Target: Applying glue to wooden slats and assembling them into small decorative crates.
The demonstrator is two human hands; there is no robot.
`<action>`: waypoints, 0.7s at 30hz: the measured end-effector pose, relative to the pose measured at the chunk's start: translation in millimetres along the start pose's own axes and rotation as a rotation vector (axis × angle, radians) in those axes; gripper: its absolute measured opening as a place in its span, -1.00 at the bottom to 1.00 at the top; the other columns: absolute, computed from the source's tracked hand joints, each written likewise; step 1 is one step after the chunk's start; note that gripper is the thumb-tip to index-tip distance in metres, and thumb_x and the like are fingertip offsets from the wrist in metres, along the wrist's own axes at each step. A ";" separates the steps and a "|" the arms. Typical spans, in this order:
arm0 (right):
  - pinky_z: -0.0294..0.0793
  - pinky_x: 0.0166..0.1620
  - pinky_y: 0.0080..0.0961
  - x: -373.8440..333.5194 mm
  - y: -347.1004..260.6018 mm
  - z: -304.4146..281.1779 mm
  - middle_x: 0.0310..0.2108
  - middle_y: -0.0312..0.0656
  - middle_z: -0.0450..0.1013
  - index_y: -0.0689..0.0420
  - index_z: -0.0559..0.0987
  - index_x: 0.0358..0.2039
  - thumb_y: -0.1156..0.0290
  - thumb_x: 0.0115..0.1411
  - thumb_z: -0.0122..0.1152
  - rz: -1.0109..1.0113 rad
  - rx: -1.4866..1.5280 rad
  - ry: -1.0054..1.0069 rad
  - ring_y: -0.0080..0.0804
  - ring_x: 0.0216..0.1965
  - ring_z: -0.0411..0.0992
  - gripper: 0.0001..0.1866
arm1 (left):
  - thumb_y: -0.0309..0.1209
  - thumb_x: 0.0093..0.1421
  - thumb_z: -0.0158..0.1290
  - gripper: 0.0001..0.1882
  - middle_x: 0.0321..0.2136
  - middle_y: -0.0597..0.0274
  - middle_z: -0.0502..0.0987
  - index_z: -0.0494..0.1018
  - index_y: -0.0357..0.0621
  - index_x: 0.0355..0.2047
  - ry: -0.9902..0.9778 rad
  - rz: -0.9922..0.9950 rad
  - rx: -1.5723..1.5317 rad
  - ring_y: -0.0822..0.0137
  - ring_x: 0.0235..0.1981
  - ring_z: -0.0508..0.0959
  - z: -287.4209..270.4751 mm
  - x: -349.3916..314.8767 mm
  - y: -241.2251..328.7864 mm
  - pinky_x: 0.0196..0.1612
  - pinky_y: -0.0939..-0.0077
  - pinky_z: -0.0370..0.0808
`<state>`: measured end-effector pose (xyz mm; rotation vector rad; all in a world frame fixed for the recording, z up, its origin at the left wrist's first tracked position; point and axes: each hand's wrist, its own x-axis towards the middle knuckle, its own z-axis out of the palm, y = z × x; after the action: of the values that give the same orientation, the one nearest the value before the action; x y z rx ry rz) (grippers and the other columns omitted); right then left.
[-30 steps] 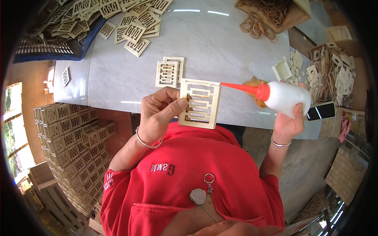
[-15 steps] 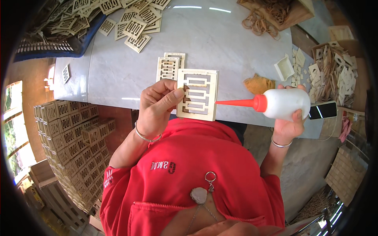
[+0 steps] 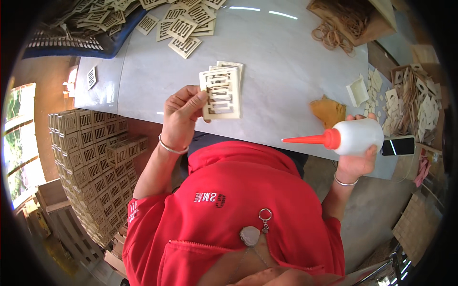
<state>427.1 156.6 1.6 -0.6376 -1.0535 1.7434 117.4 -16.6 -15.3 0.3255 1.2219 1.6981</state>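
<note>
Rightward from the left hand's (image 3: 180, 114) pinching fingers (image 3: 183, 94) juts a slotted panel (image 3: 223, 94).

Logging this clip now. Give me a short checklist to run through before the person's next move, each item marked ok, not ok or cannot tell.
1. Left hand gripping the wooden panel by its edge: ok.
2. Red nozzle apart from that panel: ok, a gap shows between them.
3. White bottle set down: not ok, the right hand holds it.
4. Held panel apart from the panels behind it: cannot tell, they overlap in this view.
5. Fresh liquid on the held panel: cannot tell, too small to see.
</note>
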 end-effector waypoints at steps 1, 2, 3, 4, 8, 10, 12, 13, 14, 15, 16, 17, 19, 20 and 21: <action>0.25 0.15 -0.12 0.3 1.3 -2.0 -0.07 0.06 0.33 0.29 0.13 0.15 0.11 -0.04 0.23 0.002 0.006 -0.007 -0.06 0.00 0.33 -0.16 | -0.47 0.19 0.01 -0.86 -0.52 0.18 0.52 0.45 -0.35 -0.34 0.053 -0.006 0.105 0.48 -0.59 0.46 -11.4 2.7 -1.3 -0.54 0.64 0.39; 0.23 0.16 -0.14 1.0 3.6 -3.5 -0.06 0.07 0.32 0.29 0.12 0.16 0.10 -0.04 0.22 0.000 -0.003 0.005 -0.05 0.01 0.32 -0.15 | -0.46 0.19 0.02 -0.85 -0.53 0.19 0.52 0.45 -0.35 -0.35 0.111 -0.008 0.212 0.48 -0.59 0.46 -23.4 3.9 -3.1 -0.55 0.64 0.39; 0.22 0.17 -0.15 1.5 5.7 -5.1 -0.06 0.07 0.32 0.29 0.10 0.17 0.09 -0.03 0.21 -0.002 -0.013 0.016 -0.04 0.02 0.31 -0.14 | -0.44 0.18 0.04 -0.82 -0.55 0.18 0.52 0.45 -0.37 -0.35 0.153 -0.012 0.280 0.48 -0.61 0.45 -37.8 6.0 -10.0 -0.55 0.63 0.39; 0.22 0.17 -0.15 1.3 7.8 -6.8 -0.06 0.07 0.32 0.29 0.10 0.17 0.09 -0.03 0.21 0.004 0.000 0.001 -0.04 0.02 0.31 -0.14 | -0.44 0.18 0.04 -0.82 -0.55 0.18 0.52 0.45 -0.37 -0.35 0.169 -0.001 0.286 0.48 -0.61 0.45 -44.9 7.9 -17.2 -0.55 0.63 0.39; 0.23 0.14 -0.16 2.0 11.2 -8.9 -0.04 0.07 0.29 0.30 0.09 0.17 0.07 -0.01 0.19 0.019 -0.011 0.032 0.01 0.02 0.30 -0.14 | -0.38 0.16 0.07 -0.76 -0.63 0.22 0.51 0.48 -0.39 -0.42 0.194 0.030 0.627 0.51 -0.67 0.45 -63.1 27.3 -39.5 -0.59 0.62 0.39; 0.24 0.13 -0.16 3.0 9.8 -8.2 -0.03 0.07 0.29 0.29 0.09 0.18 0.07 -0.01 0.19 0.017 -0.024 0.057 0.01 0.02 0.30 -0.14 | -0.39 0.17 0.06 -0.81 -0.59 0.26 0.50 0.49 -0.32 -0.41 0.188 -0.041 0.962 0.56 -0.63 0.45 -61.3 29.3 -25.7 -0.56 0.65 0.39; 0.26 0.10 -0.16 6.3 10.4 -8.2 -0.04 0.06 0.30 0.29 0.11 0.17 0.08 -0.01 0.19 0.005 -0.016 0.049 0.00 0.01 0.31 -0.16 | -0.38 0.10 0.08 -0.84 -0.59 0.13 0.50 0.50 -0.24 -0.45 0.212 0.335 1.155 0.35 -0.64 0.50 -73.9 38.3 -17.1 -0.53 0.54 0.41; 0.27 0.10 -0.16 7.9 10.9 -8.4 -0.05 0.05 0.30 0.29 0.11 0.17 0.08 -0.01 0.19 0.014 -0.019 0.053 0.00 0.01 0.31 -0.16 | -0.39 0.10 0.08 -0.85 -0.57 0.13 0.50 0.50 -0.23 -0.46 0.226 0.437 1.201 0.30 -0.62 0.49 -79.9 47.0 -7.7 -0.51 0.52 0.41; 0.28 0.09 -0.16 9.4 10.7 -7.8 -0.05 0.05 0.30 0.29 0.12 0.16 0.08 -0.01 0.19 0.025 -0.024 0.058 -0.01 0.00 0.31 -0.17 | -0.39 0.09 0.08 -0.87 -0.56 0.12 0.49 0.49 -0.21 -0.47 0.242 0.538 1.245 0.26 -0.60 0.48 -85.7 58.3 4.4 -0.50 0.49 0.41; 0.28 0.08 -0.16 10.6 11.2 -6.8 -0.06 0.04 0.31 0.29 0.13 0.16 0.09 0.00 0.18 0.036 -0.016 0.073 -0.02 0.00 0.32 -0.19 | -0.39 0.09 0.08 -0.86 -0.59 0.13 0.47 0.48 -0.21 -0.49 0.267 0.575 1.276 0.22 -0.61 0.47 -91.2 71.7 17.0 -0.51 0.44 0.39; 0.28 0.08 -0.16 11.2 12.4 -6.7 -0.06 0.04 0.31 0.29 0.13 0.16 0.09 0.00 0.18 0.028 -0.015 0.062 -0.02 0.00 0.32 -0.19 | -0.38 0.09 0.07 -0.85 -0.60 0.13 0.46 0.47 -0.21 -0.51 0.289 0.598 1.311 0.20 -0.60 0.46 -97.5 88.9 27.7 -0.50 0.42 0.38; 0.29 0.08 -0.16 12.2 15.2 -7.0 -0.06 0.04 0.31 0.29 0.13 0.16 0.10 0.00 0.18 0.036 -0.007 0.061 -0.01 -0.01 0.32 -0.19 | -0.30 0.07 0.10 -0.80 -0.59 0.14 0.46 0.48 -0.18 -0.52 0.323 0.610 1.344 0.14 -0.59 0.46 -101.4 104.8 38.0 -0.47 0.37 0.40; 0.29 0.08 -0.16 14.3 17.2 -5.2 -0.06 0.04 0.32 0.29 0.13 0.15 0.10 0.00 0.18 0.038 0.003 0.050 -0.01 -0.01 0.32 -0.20 | -0.28 0.04 0.12 -0.79 -0.59 0.15 0.47 0.48 -0.17 -0.52 0.385 0.734 1.453 0.11 -0.58 0.46 -111.0 139.9 48.4 -0.44 0.33 0.41; 0.29 0.08 -0.16 15.0 17.0 -3.2 -0.06 0.03 0.32 0.29 0.13 0.16 0.11 0.00 0.18 0.036 -0.001 0.052 -0.01 -0.01 0.32 -0.20 | -0.26 0.02 0.15 -0.78 -0.59 0.15 0.47 0.48 -0.17 -0.53 0.435 0.847 1.561 0.09 -0.57 0.47 -110.2 152.3 53.3 -0.42 0.30 0.42; 0.29 0.08 -0.16 15.9 16.8 -1.4 -0.07 0.03 0.33 0.29 0.13 0.16 0.11 0.00 0.18 0.036 -0.006 0.053 0.00 -0.02 0.32 -0.20 | -0.26 0.02 0.15 -0.78 -0.59 0.15 0.47 0.48 -0.17 -0.53 0.441 0.854 1.558 0.09 -0.57 0.47 -109.9 160.4 57.1 -0.42 0.30 0.42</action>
<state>414.1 169.0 -13.0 -0.7067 -1.0161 1.7453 -66.4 51.3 -67.1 1.6145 2.8560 1.0198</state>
